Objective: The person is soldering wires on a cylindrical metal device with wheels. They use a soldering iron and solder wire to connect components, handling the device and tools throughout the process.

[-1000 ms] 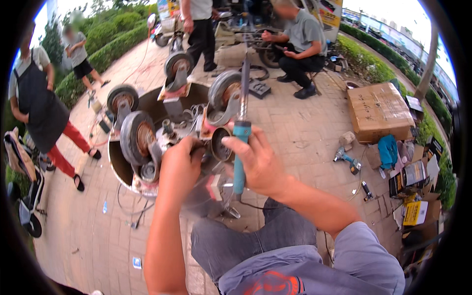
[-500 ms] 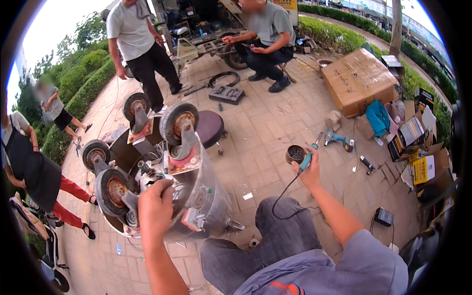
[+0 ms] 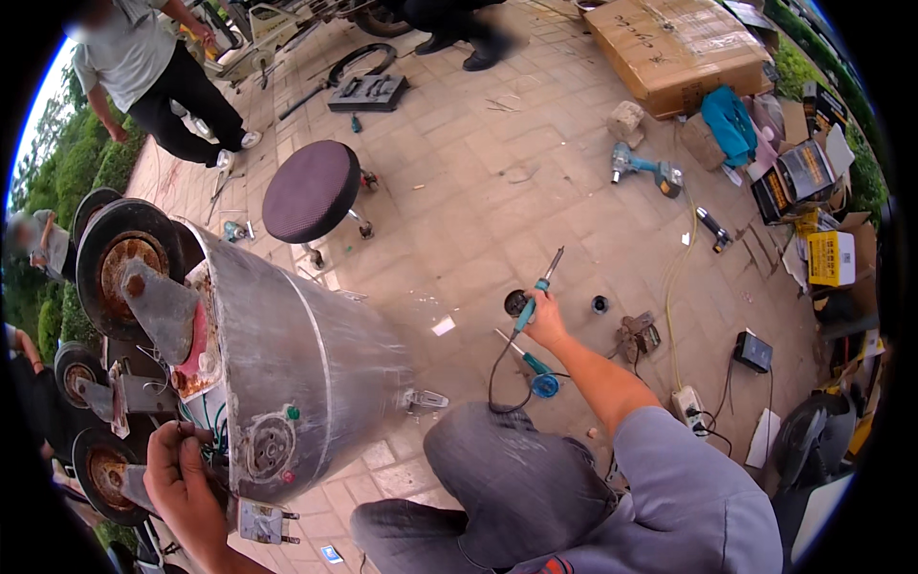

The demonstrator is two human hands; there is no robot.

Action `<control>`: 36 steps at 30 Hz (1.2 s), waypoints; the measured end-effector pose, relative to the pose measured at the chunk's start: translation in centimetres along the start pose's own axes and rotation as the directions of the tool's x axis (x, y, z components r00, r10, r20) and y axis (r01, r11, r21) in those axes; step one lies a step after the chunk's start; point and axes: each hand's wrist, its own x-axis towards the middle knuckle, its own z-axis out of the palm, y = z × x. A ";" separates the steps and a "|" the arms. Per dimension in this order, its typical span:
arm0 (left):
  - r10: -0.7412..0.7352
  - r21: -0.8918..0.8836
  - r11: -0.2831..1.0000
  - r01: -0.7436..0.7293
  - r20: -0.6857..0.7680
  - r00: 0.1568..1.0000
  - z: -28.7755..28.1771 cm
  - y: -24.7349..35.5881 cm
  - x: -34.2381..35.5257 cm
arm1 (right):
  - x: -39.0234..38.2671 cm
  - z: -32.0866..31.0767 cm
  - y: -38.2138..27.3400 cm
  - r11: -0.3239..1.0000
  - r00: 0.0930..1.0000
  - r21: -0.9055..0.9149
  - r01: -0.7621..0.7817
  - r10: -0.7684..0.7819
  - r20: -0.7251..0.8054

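Note:
My right hand (image 3: pixel 546 321) grips the teal handle of a soldering iron (image 3: pixel 532 304). Its metal tip points away from me, beyond a small round dark tin (image 3: pixel 515 302) on the ground. At the left, my left hand (image 3: pixel 182 488) is closed in a pinch by the open end of a grey metal barrel (image 3: pixel 287 354) lying on its side. Green wires (image 3: pixel 218 432) show beside those fingertips; what they pinch, if anything, I cannot make out. Rusty caster wheels (image 3: pixel 129 273) are mounted at that end. A plug with metal prongs (image 3: pixel 263 522) sits near my left wrist.
A round stool (image 3: pixel 311 191) stands beyond the barrel. On the paving lie a teal-handled tool (image 3: pixel 540 373), a cordless drill (image 3: pixel 645 170), a power strip (image 3: pixel 690 409) and cables. Cardboard boxes (image 3: pixel 679 53) line the right. Other people are at the far side and left.
The view has swung down and closer, so the barrel's side now shows more and the surroundings sit higher. My right hand still holds the iron by the tin; my left stays at the barrel's end.

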 end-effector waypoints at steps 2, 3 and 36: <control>0.014 -0.048 0.999 -0.011 0.046 0.999 -0.5 -1.1 0.1 | -0.5 1.3 0.4 0.999 0.992 -0.021 -0.026 0.029 0.119; 0.009 -0.082 0.997 -0.013 -0.047 0.999 -1.1 -3.6 0.4 | -0.1 2.5 1.3 0.999 0.994 -0.024 0.028 -0.026 0.108; 0.262 0.102 0.962 -0.253 -0.087 0.961 0.6 0.5 0.1 | -2.1 -24.4 -38.9 0.306 0.933 0.941 0.145 -0.359 -0.027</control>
